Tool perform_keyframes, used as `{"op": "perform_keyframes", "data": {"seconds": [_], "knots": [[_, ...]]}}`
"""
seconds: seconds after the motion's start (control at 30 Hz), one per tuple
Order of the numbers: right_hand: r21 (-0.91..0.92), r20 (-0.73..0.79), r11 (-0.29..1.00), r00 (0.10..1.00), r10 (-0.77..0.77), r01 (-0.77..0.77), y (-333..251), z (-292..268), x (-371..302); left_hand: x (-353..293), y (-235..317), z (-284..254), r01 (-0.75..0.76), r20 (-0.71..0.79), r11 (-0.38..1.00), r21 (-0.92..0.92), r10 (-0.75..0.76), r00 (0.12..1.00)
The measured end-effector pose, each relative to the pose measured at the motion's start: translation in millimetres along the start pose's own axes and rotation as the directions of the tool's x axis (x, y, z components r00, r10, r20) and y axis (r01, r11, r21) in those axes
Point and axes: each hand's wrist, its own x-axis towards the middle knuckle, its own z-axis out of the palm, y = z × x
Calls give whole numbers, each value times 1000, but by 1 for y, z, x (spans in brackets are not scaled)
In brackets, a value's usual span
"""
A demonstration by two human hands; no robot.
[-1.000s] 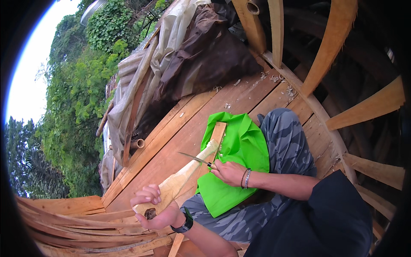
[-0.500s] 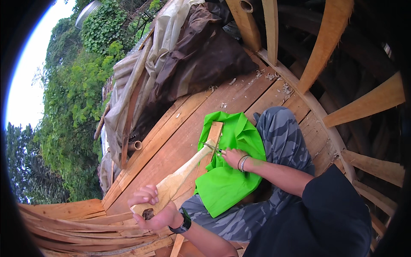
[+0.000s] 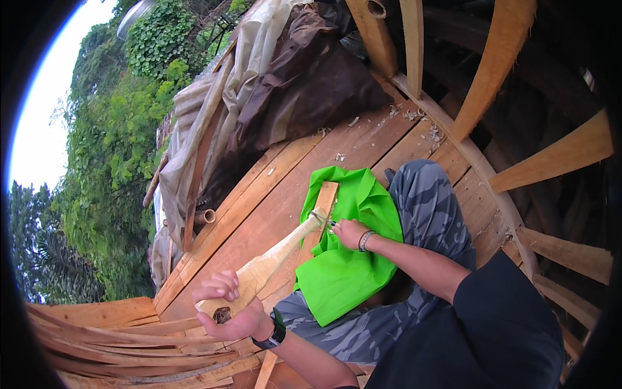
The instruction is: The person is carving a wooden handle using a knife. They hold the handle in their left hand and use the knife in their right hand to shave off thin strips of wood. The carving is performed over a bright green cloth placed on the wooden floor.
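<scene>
My left hand [image 3: 245,321], at the lower left, is wrapped round the broad end of a pale carved wooden piece [image 3: 262,267]. A dark hollow shows in that end, between thumb and fingers. The piece narrows toward its far end, which rests near a flat wooden board [image 3: 328,196] lying over a bright green cloth [image 3: 346,285] on my lap. My right hand [image 3: 350,233] is closed on the dark handle of a carving knife [image 3: 332,223]. Its thin, seemingly curved blade lies against the narrow end of the piece; fingers hide most of the handle.
I sit on a plank floor [image 3: 272,201] scattered with wood shavings [image 3: 433,135]. A brown and grey tarpaulin [image 3: 311,84] covers a heap ahead. Upright wooden slats [image 3: 495,71] line the right side, and long thin wood strips [image 3: 129,343] lie at lower left. Green trees stand beyond.
My right hand and the knife have shifted slightly up and left along the narrow end. My left hand, with the wooden piece, has moved a little to the left and up.
</scene>
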Motion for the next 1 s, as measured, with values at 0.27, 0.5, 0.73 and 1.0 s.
{"op": "perform_keyframes", "data": {"seconds": [0.27,0.5,0.73,1.0], "knots": [[79,-49,993,995,-87,91,-10,-3,-10,2,2,-10,-6,-14,1000,-17,6,1000],[-77,-60,911,910,-409,405,-75,-23,-68,0,3,-22,-28,-55,999,-28,26,998],[-158,-86,961,966,-243,228,-28,1,-40,3,3,-20,-32,-79,999,-22,31,996],[-152,-97,984,990,-104,89,-11,-9,-20,2,-3,-4,-49,-75,999,9,50,996]]}}
